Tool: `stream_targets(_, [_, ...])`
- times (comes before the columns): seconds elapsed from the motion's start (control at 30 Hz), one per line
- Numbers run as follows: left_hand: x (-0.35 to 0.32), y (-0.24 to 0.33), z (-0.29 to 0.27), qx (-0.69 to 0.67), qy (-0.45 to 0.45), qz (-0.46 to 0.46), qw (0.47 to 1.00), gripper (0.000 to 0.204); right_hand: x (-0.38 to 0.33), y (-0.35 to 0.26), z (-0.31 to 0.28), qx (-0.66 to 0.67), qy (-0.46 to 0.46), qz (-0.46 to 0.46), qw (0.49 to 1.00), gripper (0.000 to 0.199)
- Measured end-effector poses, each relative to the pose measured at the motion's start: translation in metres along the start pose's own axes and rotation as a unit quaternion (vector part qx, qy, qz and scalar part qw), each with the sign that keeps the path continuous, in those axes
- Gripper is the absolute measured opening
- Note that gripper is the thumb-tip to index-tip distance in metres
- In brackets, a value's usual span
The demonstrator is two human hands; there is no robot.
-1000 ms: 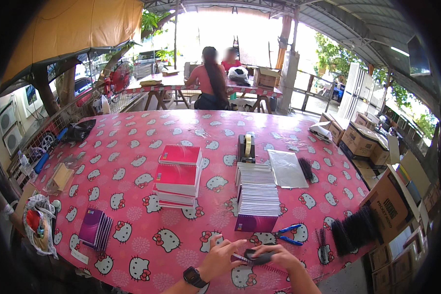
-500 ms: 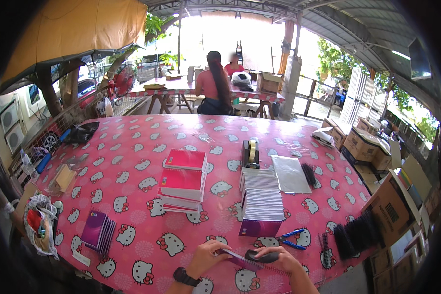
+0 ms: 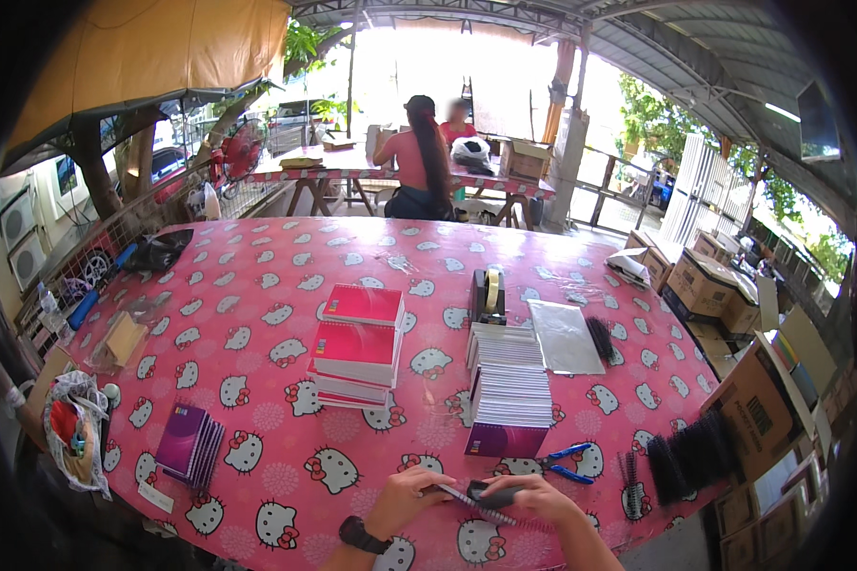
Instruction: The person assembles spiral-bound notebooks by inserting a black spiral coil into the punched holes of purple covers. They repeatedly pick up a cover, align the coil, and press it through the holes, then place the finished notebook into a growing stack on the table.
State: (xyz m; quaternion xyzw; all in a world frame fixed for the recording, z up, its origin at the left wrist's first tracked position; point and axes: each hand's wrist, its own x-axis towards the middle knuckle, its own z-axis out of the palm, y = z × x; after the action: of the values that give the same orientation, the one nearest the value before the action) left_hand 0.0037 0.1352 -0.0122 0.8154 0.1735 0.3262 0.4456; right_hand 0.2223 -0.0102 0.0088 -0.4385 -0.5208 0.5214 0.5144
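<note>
A purple spiral notebook [image 3: 474, 502] is held on edge near the front of the table, a dark coil running along its spine. My left hand [image 3: 408, 497], with a black watch on the wrist, pinches its left end. In my right hand [image 3: 535, 499] is a black rounded object [image 3: 493, 493] that lies against the coil; its kind is not clear. Loose coil trails out below my right fingers. Just beyond are blue-handled pliers [image 3: 571, 463] and a long row of purple notebooks [image 3: 508, 440].
Pink notebooks [image 3: 357, 343] stand in a stack at the centre, more purple ones [image 3: 186, 443] at the left. A tape dispenser [image 3: 488, 293] and a silver-grey sheet [image 3: 567, 336] lie farther back. Black coils [image 3: 690, 462] and a cardboard box [image 3: 762, 409] are at right. Two people sit beyond.
My right hand has shifted slightly left with the black object along the notebook's coil. My left hand keeps its hold. At the far table, one person's arm has moved.
</note>
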Motion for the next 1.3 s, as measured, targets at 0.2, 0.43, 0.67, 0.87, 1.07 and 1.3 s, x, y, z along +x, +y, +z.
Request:
stream_targets(0.2, [0.000, 0.005, -0.001, -0.003, -0.025, 0.019, 0.999, 0.032, 0.004, 0.013, -0.007, -0.026, 0.044, 0.028, 0.998, 0.040])
stream_targets(0.43, [-0.004, -0.005, 0.006, -0.059, -0.011, -0.016, 0.998, 0.035, 0.006, 0.016, 0.001, 0.062, 0.014, -0.018, 0.998, 0.049])
stream_targets(0.67, [0.001, -0.002, 0.004, -0.045, -0.009, -0.004, 0.999, 0.036, 0.006, 0.002, 0.012, 0.060, 0.017, 0.001, 0.998, 0.043])
stream_targets(0.87, [-0.002, -0.016, 0.005, -0.194, -0.027, -0.103, 0.975, 0.033, 0.000, 0.008, -0.002, -0.218, 0.114, 0.093, 0.965, 0.050])
stream_targets(1.07, [0.004, 0.006, -0.004, -0.254, -0.047, -0.118, 0.959, 0.026, -0.015, -0.030, 0.018, -0.501, 0.215, -0.048, 0.837, 0.048])
stream_targets(1.3, [-0.001, 0.038, 0.011, -0.108, 0.006, -0.047, 0.993, 0.022, 0.007, -0.031, 0.075, -0.367, 0.248, -0.136, 0.886, 0.028])
